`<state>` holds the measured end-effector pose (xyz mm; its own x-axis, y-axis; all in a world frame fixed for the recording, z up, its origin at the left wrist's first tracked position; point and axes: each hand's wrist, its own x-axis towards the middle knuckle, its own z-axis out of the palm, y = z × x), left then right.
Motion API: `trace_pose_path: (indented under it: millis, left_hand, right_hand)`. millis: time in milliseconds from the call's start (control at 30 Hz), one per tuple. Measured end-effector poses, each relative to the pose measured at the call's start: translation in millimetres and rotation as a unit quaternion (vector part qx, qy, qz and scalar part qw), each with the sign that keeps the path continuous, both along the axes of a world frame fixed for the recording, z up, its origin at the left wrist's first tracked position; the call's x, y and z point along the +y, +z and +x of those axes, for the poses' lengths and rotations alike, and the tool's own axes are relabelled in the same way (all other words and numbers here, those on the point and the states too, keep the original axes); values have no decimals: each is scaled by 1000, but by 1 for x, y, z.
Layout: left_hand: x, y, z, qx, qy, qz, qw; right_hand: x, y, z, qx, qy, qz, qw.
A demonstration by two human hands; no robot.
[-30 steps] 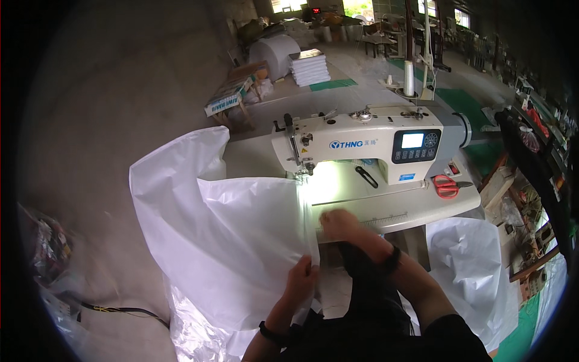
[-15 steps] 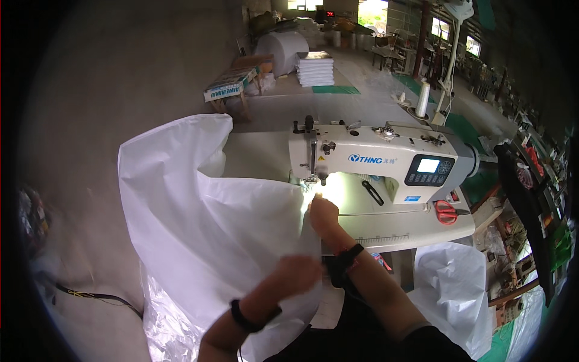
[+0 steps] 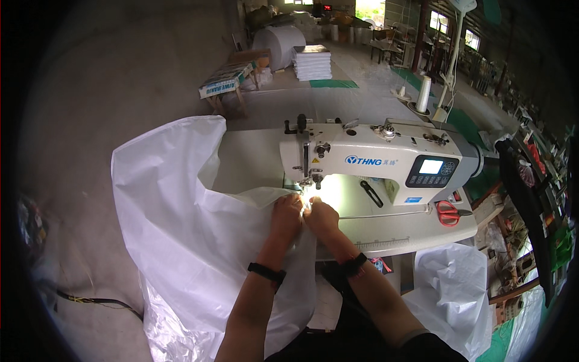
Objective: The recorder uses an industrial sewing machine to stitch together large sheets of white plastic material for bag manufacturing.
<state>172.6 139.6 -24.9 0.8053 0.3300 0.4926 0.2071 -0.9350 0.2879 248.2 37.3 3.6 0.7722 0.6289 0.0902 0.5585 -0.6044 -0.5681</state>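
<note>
A large white plastic-like sheet (image 3: pixel 181 199) drapes over the left of the table and down its front. Its right edge lies under the needle end of a white sewing machine (image 3: pixel 362 142), lit by the machine's lamp. My left hand (image 3: pixel 287 216) is closed on the sheet's edge just left and in front of the needle area. Right beside it, my right hand (image 3: pixel 321 217) pinches the same edge; the fingertips of both hands nearly meet. Glare hides the exact spot between them. A black strap sits on each wrist.
Red-handled scissors (image 3: pixel 448 213) and a black thread snipper (image 3: pixel 372 194) lie on the machine table (image 3: pixel 386 232). A white thread cone (image 3: pixel 424 93) stands behind the machine. More white sheeting (image 3: pixel 452 277) hangs at the lower right. Farther back are a stacked white pile (image 3: pixel 312 65) and a large roll (image 3: pixel 279 45).
My left hand has moved up and forward from in front of the sheet to its edge by the needle, closing there beside my right hand. The sheet's edge near the needle is now gathered.
</note>
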Motion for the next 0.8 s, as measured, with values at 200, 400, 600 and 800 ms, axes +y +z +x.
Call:
trace_pose_path:
  millis: [200,400,600,800]
  left_hand:
    - [-1,11,1,-1,17,-16,1000]
    - [4,8,4,-2,18,-58,998]
    - [5,6,2,-76,54,-293,952]
    - [-1,8,-1,-50,42,-27,998]
  right_hand:
    - [-3,-6,0,-3,-19,75,997]
    - [-1,-8,-1,-5,-7,50,999]
    - [-4,-2,-11,-77,86,-42,992]
    - [-7,-4,-17,-78,39,-23,996]
